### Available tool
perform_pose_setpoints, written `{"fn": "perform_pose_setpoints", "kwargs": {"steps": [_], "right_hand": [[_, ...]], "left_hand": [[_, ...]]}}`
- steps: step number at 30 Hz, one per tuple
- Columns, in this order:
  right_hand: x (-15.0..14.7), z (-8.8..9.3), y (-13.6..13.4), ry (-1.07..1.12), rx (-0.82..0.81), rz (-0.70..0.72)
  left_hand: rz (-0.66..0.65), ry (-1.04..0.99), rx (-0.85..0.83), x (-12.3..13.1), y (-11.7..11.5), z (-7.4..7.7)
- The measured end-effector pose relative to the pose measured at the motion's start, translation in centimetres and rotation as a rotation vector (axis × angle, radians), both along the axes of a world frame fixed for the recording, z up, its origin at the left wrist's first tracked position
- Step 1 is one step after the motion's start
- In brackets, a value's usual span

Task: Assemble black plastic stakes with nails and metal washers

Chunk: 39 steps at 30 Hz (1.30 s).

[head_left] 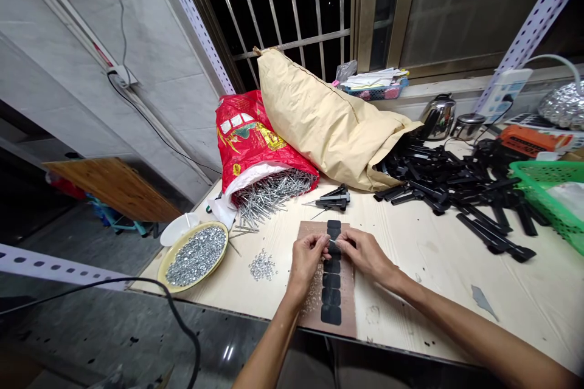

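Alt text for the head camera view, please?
A left hand and right hand pinch a small black piece above a brown board lined with black pads. On the table sit a dish of silver nuts, a red bag spilling metal pins, and a heap of black parts.

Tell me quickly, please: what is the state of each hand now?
Left hand: closed, pinching a small black part.
Right hand: closed, pinching the same black part.

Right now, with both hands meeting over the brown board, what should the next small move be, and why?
Probably press the small black piece down onto the brown board: the left hand and right hand pinch it in line with the row of black pads, in a gap there. Its details are too small to tell.
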State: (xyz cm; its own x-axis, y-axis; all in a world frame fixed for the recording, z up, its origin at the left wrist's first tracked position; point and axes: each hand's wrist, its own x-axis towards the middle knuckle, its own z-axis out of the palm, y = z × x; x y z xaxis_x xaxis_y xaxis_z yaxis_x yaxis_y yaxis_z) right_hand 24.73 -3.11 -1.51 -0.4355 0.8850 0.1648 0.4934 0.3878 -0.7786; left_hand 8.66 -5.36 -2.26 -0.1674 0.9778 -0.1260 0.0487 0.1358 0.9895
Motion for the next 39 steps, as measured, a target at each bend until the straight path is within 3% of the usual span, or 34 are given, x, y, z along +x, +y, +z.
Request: {"fn": "perform_pose_setpoints", "kwargs": {"steps": [4, 10, 16, 22, 29, 39], "right_hand": [[1.2, -0.3, 0.9, -0.162, 0.171, -0.028], [2.2, -1.0, 2.3, -0.342, 0.293, -0.009], [2.1, -1.8, 3.8, -0.362, 0.371, 0.051], [1.9, -2.1, 3.6, -0.37, 0.398, 0.053], [1.7, -2.3, 3.1, -0.374, 0.445, 0.044], [1.6, -2.6, 2.2, -0.385, 0.537, 0.056]], "left_hand": [[0.026, 0.061, 0.027, -0.5, -0.1, -0.1], [0.17, 0.358, 0.16, -2.2, -1.0, 0.2], [0.079, 0.553, 0.204, -1.7, -1.2, -0.1], [0.024, 0.774, 0.331, -1.1, -1.1, -1.0], [-0.209, 1.049, 0.429, -0.1, -0.1, -0.2], [-0.325, 1.099, 0.443, -0.9, 0.3, -0.8]]}}
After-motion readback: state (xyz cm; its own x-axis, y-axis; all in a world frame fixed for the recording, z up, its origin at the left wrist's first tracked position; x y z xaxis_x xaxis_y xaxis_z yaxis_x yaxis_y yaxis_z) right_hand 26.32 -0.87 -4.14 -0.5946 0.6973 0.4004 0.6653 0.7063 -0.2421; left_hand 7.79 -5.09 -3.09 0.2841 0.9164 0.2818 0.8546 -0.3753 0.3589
